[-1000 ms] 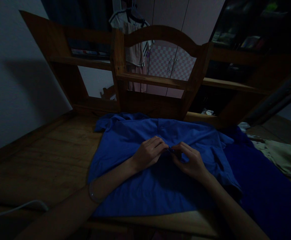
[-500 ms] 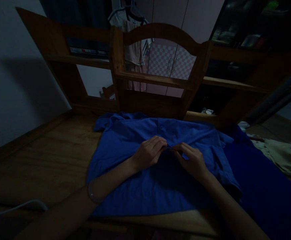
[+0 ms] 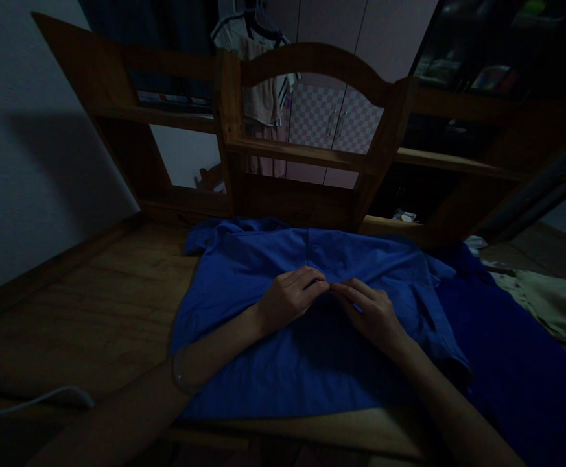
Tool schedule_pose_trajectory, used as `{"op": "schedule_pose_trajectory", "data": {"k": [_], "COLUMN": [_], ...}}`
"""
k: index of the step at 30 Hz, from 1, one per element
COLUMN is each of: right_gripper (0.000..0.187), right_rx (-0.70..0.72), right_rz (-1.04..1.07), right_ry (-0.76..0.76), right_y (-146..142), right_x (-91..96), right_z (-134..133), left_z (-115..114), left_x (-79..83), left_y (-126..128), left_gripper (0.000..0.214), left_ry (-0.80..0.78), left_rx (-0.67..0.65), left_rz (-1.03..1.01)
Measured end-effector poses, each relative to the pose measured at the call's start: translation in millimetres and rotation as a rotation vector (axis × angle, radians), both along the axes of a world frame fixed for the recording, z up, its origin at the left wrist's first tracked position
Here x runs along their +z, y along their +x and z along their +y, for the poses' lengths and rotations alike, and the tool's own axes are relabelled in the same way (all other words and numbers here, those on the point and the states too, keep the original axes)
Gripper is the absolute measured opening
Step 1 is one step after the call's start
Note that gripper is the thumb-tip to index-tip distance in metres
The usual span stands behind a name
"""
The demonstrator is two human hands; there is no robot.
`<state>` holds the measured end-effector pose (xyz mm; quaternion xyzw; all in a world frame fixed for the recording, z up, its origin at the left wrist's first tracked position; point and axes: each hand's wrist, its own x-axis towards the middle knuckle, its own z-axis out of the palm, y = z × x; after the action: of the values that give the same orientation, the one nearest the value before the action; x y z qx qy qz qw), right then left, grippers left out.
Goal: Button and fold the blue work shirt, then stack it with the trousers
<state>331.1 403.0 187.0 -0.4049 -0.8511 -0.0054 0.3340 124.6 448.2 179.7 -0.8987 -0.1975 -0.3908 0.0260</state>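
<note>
A blue short-sleeved shirt (image 3: 263, 383) lies spread on the wooden desk, its front seam and a button (image 3: 316, 248) showing above my hands. My left hand (image 3: 292, 295) is closed in a pinch on the shirt's front, over the middle. Just beside it, my right hand (image 3: 370, 308) pinches the same part of the cloth, and the fingertips of both hands meet there. What exactly lies between the fingertips is hidden. A thin bangle (image 3: 181, 373) circles my left forearm.
A wooden shelf unit (image 3: 302, 155) rises along the desk's back edge. Darker blue cloth (image 3: 511, 363) lies to the right, with a pale cloth (image 3: 545, 301) beyond it. A white cable (image 3: 39, 399) crosses the desk (image 3: 93, 305) at the front left. Clothes (image 3: 260, 71) hang behind the shelf.
My fingertips have drawn together, and the small fold of cloth that showed between them is now covered. The shirt stays in place.
</note>
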Motion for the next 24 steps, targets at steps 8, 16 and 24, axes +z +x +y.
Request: {"op": "schedule_pose_trajectory", "data": {"k": [8, 16, 24], "right_gripper": [0.029, 0.022, 0.022], "right_rx": [-0.024, -0.046, -0.073], "right_rz": [-0.089, -0.13, -0.47], "right_ry": [0.057, 0.055, 0.2], "right_y": [0.7, 3.5, -3.2], "right_x": [0.5, -7.7, -13.2], "right_z": [-1.5, 5.9, 6.2], "left_z": [2.1, -1.8, 0.5], "left_x": [-2.4, -3.8, -3.0], "left_y": [1.0, 5.5, 8.9], "left_gripper": [0.017, 0.029, 0.038], "left_ry": [0.126, -0.05, -0.411], "left_rx": [-0.001, -0.055, 0.108], "left_rz": [0.06, 0.024, -0.261]}}
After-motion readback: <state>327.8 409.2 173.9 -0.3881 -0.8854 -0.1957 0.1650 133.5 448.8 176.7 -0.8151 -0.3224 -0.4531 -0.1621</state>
